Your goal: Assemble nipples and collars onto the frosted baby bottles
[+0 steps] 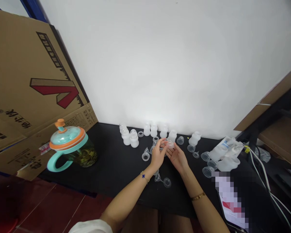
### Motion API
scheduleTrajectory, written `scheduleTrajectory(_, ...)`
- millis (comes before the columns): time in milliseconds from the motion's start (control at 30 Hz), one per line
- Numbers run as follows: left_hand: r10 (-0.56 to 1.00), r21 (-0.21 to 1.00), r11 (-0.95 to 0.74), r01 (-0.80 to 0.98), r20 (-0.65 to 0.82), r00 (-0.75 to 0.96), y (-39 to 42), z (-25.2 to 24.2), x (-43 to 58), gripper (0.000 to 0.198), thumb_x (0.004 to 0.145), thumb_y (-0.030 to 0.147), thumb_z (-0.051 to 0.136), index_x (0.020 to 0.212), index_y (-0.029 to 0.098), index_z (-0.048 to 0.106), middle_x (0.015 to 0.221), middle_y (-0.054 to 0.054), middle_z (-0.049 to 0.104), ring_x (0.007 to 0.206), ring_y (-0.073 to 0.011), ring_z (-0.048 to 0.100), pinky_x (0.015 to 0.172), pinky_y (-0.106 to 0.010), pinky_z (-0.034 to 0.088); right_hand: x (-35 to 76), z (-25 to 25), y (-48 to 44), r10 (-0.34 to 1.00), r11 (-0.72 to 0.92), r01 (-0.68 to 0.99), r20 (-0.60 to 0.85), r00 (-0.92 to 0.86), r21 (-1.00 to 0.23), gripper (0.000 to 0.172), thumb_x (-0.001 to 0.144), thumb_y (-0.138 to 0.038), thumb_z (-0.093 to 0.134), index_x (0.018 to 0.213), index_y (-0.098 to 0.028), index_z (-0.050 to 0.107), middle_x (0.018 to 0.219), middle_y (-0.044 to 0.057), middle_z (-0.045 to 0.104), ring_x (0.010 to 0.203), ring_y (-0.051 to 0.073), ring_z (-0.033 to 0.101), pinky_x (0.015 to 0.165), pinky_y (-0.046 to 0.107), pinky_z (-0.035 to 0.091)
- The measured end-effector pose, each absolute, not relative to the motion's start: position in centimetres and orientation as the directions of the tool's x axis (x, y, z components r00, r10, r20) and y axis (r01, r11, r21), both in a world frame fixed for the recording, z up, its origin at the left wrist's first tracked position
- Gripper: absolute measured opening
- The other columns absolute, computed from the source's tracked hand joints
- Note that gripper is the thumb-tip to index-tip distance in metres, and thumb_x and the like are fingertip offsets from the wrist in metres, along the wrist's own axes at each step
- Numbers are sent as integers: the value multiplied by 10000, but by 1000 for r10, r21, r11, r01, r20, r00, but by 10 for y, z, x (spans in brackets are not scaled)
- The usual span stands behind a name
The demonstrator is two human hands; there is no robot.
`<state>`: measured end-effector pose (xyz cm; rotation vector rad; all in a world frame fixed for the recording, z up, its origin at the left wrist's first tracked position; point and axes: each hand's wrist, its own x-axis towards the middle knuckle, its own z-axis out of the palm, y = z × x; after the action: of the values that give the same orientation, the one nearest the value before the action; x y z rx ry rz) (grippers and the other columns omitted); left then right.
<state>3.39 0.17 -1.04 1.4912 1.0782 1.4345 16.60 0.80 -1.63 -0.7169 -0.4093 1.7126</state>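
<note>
Over the middle of the black table, my left hand (157, 153) and my right hand (178, 158) meet around a clear bottle top (170, 144), shaped like a nipple in a ring. The left fingers pinch its near left side. My right palm faces up, its fingers curled under and around the piece. Behind the hands stand white bottles, one of them (172, 135) just beyond the held part. Clear rings and nipples lie around, among them a ring (145, 156) left of my left hand and a small lidded part (167, 182) nearer the table's front.
Two capped white bottles (134, 139) stand left of the others. A large lidded jug (83, 152) sits on the left beside a cardboard box (19, 81). At the right lie a bag of bottles (226, 149), several clear domes (208, 171), white cables (260, 166) and a phone (232, 207).
</note>
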Motion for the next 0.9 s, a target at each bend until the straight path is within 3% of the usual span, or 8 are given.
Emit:
scheduleTrajectory(300, 952, 952, -306, 30, 306, 13, 4, -12, 34, 427, 931, 393, 633, 1335, 257, 598, 1255, -95, 697, 1017, -228, 693, 708, -287, 568, 166, -14, 5, 959, -274, -643, -248, -134, -715, 198, 916, -375, 650, 1011, -226, 740, 1042, 63, 792, 1004, 226, 741, 823, 324, 599)
scheduleTrajectory(667, 951, 949, -309, 69, 309, 4, 5, -14, 37, 484, 830, 297, 740, 1300, 223, 651, 1196, -112, 723, 991, -247, 700, 624, -269, 567, 163, -13, 3, 992, -125, -488, -120, -42, -864, 473, 853, -482, 689, 1274, -266, 682, 1176, 58, 761, 1036, 264, 724, 823, 366, 582)
scheduleTrajectory(767, 943, 943, -332, 34, 332, -9, 5, -15, 38, 446, 810, 312, 760, 1239, 213, 687, 1229, -117, 707, 978, -240, 694, 601, -259, 566, 165, -15, 3, 997, -2, -295, -26, 78, -956, 555, 850, -525, 676, 1317, -226, 663, 1204, 91, 743, 992, 285, 721, 735, 368, 586)
scheduleTrajectory(833, 937, 937, -348, 13, 348, -31, 5, -13, 38, 424, 809, 333, 764, 1211, 212, 701, 1253, -120, 693, 974, -233, 688, 586, -246, 560, 168, -17, 3, 969, 119, -56, 104, 223, -991, 580, 875, -542, 629, 1343, -199, 645, 1265, 123, 710, 978, 296, 708, 682, 372, 581)
scheduleTrajectory(900, 938, 939, -343, 2, 343, -46, 4, -9, 37, 425, 810, 362, 768, 1202, 212, 708, 1226, -120, 699, 936, -219, 686, 567, -232, 545, 173, -19, 5, 898, 230, 258, 307, 315, -938, 562, 929, -520, 548, 1378, -187, 612, 1325, 148, 671, 1029, 304, 684, 735, 402, 583)
